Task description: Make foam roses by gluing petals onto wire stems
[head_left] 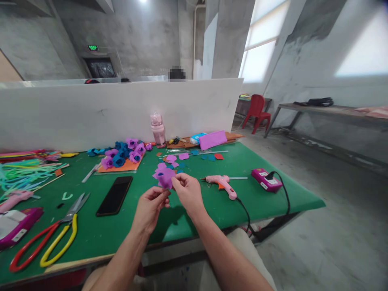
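Observation:
A purple paper flower [164,177] with a dark centre is held up above the green table, between my two hands. My left hand [153,201] pinches its base from below, fingers closed. My right hand [188,191] grips a petal at the flower's right side between thumb and fingers. Just beyond the flower lie loose purple petals [183,156], with blue pieces [182,165] and a red piece [218,156] among them. To the right of my right hand rests a pink glue gun [220,181], a clear glue stick in its back end.
Scissors [67,220] and a black phone [115,195] lie at left. Finished purple and blue flowers [121,157] sit on orange paper [129,165]. A pink bottle [158,130] stands by the white partition [121,115]. A corded magenta box [266,180] is near the right edge.

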### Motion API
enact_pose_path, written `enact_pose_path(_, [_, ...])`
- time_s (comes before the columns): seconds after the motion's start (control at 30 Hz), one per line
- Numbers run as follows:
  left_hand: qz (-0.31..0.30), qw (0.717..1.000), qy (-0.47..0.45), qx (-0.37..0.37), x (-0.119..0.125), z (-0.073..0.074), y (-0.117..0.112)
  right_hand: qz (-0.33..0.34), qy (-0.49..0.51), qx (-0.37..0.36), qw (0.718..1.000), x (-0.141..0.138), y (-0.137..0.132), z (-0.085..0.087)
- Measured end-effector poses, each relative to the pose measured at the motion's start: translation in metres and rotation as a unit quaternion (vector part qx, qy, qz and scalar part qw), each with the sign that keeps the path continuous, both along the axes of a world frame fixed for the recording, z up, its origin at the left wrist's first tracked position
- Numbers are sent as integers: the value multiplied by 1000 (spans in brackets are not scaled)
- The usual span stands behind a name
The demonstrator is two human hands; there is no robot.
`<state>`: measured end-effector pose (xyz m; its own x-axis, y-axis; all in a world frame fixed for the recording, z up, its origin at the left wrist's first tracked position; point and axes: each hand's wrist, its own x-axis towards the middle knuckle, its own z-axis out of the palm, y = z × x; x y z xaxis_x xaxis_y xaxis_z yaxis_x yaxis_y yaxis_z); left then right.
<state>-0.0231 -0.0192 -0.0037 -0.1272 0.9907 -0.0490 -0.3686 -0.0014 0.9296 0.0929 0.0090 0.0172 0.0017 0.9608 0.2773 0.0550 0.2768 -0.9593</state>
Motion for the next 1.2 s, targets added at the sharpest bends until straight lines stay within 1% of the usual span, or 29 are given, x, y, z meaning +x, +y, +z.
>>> enact_pose_path(0.23, [5,1000,4,3,0,1,-1,20,24,-9,999,-2,-3,0])
enact_pose_path(0.4, [19,1000,8,23,0,1,-2,30,49,-11,998,-3,-7,4])
enact_pose_path(0.53, [37,997,38,47,0,3,-3,48,91,-24,994,-4,-12,10])
enact_pose_path(0.63, [41,996,62,56,1,5,-5,62,114,-19,991,-5,-14,12])
enact_pose_path(0.83, [58,994,75,63,3,5,-7,55,100,11,993,-3,-11,7])
enact_pose_path(0.97, [68,993,78,61,4,5,-7,56,97,10,994,-3,-10,4])
enact_pose_path(1.2, [55,993,87,48,4,8,-8,60,97,-2,993,-2,-10,4])
